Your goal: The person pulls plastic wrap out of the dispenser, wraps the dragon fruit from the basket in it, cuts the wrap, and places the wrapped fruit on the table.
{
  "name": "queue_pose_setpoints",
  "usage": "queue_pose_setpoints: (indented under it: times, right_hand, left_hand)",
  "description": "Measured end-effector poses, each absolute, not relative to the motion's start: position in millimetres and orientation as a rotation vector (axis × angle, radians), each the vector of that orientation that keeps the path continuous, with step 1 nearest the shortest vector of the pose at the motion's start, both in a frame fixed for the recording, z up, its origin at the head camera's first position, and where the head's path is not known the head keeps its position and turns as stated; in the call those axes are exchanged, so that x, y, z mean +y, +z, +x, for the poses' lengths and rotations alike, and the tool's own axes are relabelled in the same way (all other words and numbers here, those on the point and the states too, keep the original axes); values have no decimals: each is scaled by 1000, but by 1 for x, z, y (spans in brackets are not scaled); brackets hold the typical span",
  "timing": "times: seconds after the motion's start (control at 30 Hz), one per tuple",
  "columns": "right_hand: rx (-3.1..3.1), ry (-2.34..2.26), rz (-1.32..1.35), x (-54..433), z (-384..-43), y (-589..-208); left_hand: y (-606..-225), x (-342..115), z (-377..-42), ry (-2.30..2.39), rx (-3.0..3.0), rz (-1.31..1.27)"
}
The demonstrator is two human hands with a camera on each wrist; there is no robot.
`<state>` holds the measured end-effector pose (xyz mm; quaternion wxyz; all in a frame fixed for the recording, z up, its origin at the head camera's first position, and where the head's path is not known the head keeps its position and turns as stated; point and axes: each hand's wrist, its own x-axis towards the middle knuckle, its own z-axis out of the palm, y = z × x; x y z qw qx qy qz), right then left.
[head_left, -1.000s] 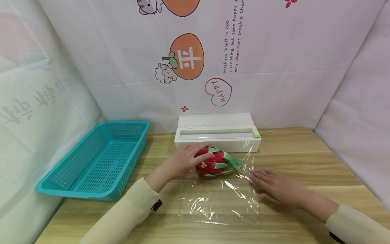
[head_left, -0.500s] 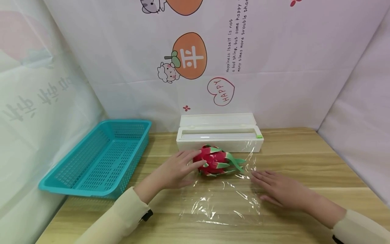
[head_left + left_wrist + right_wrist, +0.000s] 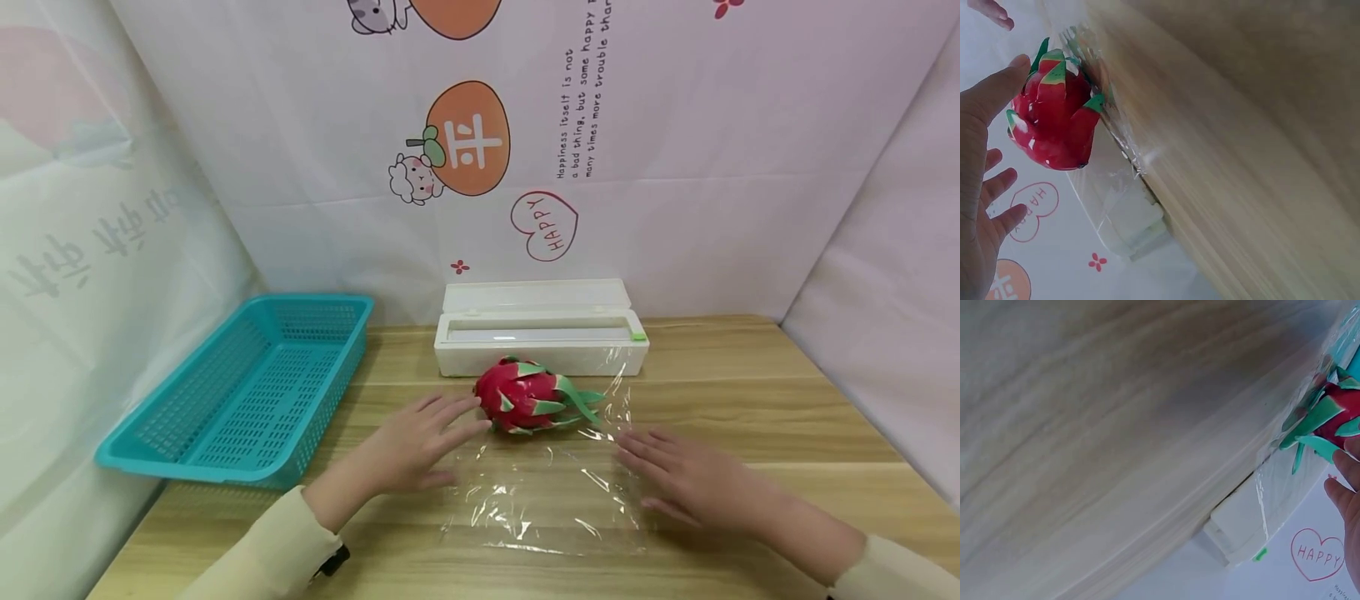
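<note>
A red dragon fruit (image 3: 525, 396) with green scales lies on its side on a sheet of clear plastic wrap (image 3: 543, 508), its green tips pointing right. To its left is my left hand (image 3: 412, 446), fingers spread and relaxed, holding nothing; whether the fingertips touch the fruit I cannot tell. In the left wrist view the dragon fruit (image 3: 1054, 119) appears just past the thumb. My right hand (image 3: 697, 479) lies with fingers extended by the right edge of the wrap. Behind the fruit stands a white wrap dispenser box (image 3: 540, 358) with its lid up, the film running out of it.
A turquoise perforated basket (image 3: 247, 400) stands on the left of the wooden table (image 3: 750, 392). Behind the table hangs a white printed cloth (image 3: 675, 150), with more white cloth at both sides.
My left hand has let go of the dragon fruit and drawn back to the left and nearer. The right hand has shifted slightly toward the front. The fruit stays in place.
</note>
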<state>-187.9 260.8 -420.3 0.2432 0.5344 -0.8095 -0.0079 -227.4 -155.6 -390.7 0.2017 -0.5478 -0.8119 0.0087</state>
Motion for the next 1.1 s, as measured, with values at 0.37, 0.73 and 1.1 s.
queue_pose_setpoints:
  times: [0.37,0.73,1.1]
  right_hand:
    - [-2156,13,1522,252,-179,-422]
    - [-2132,-6,1632,247,-167,-424]
    - [-2109,26,1698,250,-161,-429]
  left_hand:
    - [-400,-170,-211,122,-2258,-1567]
    - [-409,-175,-193,170,-2421,-1628]
    - [-418,-174,-189,201,-2396,-1750]
